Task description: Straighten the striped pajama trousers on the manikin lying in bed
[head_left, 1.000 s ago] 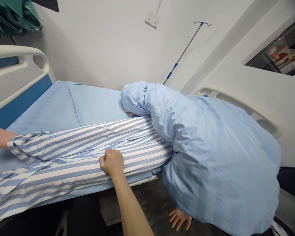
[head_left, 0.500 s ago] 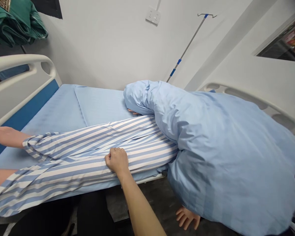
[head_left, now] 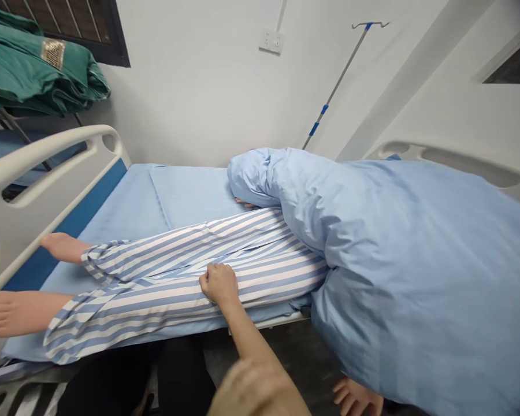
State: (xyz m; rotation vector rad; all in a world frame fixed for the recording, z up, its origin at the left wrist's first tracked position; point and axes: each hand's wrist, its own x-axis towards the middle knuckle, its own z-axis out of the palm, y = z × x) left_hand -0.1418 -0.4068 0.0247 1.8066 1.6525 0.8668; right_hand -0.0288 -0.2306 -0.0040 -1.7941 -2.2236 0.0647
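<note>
My right hand point(head_left: 220, 284) is closed and rests on the near leg of the blue-and-white striped trousers point(head_left: 169, 294), around the knee. Whether any cloth is inside its curled fingers is hidden. The trousers are on a lying figure that looks like a mannequin, with bare feet point(head_left: 17, 312) at the left. My left hand point(head_left: 251, 388) shows blurred at the bottom edge, in front of my right forearm; its fingers are smeared. A pale blue quilt point(head_left: 407, 260) is heaped over the figure's upper body. From under it a hand of the figure point(head_left: 357, 397) hangs past the bed's near side.
Light blue sheet point(head_left: 195, 188) covers the bed. A cream-and-blue end board point(head_left: 60, 190) stands left, another board point(head_left: 472, 159) right behind the quilt. An IV pole point(head_left: 342, 75) rises by the wall, near a socket point(head_left: 271, 41). Green fabric point(head_left: 39, 75) is piled at upper left.
The view has shifted left, so more of the feet and the end board shows. My left hand has come into view at the bottom. My right hand stays on the trouser leg.
</note>
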